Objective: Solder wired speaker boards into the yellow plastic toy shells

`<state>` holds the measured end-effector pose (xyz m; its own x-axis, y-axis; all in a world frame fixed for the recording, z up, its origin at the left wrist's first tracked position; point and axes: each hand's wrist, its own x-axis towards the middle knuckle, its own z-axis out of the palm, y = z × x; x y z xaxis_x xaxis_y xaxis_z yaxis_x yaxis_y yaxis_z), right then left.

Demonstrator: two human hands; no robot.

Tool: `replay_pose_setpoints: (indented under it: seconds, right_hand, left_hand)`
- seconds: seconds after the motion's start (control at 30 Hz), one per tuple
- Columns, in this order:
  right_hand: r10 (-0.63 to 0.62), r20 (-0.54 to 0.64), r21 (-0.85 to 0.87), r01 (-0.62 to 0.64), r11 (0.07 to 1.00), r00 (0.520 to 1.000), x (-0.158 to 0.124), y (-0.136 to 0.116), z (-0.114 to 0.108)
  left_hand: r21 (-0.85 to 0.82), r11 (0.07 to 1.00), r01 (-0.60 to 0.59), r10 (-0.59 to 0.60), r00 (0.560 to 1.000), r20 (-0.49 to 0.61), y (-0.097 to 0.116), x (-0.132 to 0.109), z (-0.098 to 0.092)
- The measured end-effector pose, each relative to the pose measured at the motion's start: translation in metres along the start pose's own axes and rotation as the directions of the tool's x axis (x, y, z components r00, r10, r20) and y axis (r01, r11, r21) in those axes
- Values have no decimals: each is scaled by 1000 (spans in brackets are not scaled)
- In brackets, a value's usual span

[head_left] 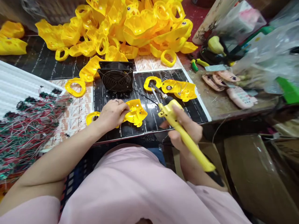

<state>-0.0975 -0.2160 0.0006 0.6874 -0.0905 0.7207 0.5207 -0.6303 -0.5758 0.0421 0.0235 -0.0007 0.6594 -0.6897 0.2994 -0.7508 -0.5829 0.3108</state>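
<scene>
My left hand (113, 113) rests on a yellow plastic shell (135, 113) lying on the dark mat (151, 119) and pins it down with the fingers. My right hand (184, 129) is closed around a yellow soldering iron (179, 126), whose metal tip (154, 90) points up and left. The tip sits close to a second yellow shell (179, 88) farther back on the mat. A small black fan (116, 79) stands just behind my left hand.
A big heap of yellow shells (126, 28) fills the back of the bench. Bundles of red and green wired parts (28, 121) lie at the left. Pink shells (230, 85) and plastic bags (268, 59) crowd the right. A cardboard box (252, 174) stands below.
</scene>
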Motion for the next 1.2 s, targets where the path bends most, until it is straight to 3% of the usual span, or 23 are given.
replay_pose_setpoints:
  seconds: [0.13,0.33,0.43,0.6,0.9,1.07,1.2]
  right_hand:
    - [-49,-180,-222,8,975,982,1,-12,-15]
    - [-139,51,-185,146,972,989,-6,-12,-4]
    - [-202,82,-207,215,954,976,-7,-10,6]
    - [-261,55,-233,267,935,964,-5,-11,12]
    - [-124,10,-342,120,932,992,-12,-22,6]
    - [-145,27,-321,146,936,989,-13,-24,11]
    - [-198,14,-254,195,947,980,-12,-22,16]
  left_hand:
    - [76,997,-20,30,991,-127,1,-2,14]
    - [39,997,70,-65,993,-100,1,-7,24]
    - [38,994,98,-94,992,-86,3,-6,24]
    - [22,993,117,-114,987,-116,4,-3,24]
    - [15,991,137,-136,990,-34,11,7,9]
    - [46,979,200,-203,977,60,17,16,17]
    - [73,976,205,-209,977,49,15,16,23]
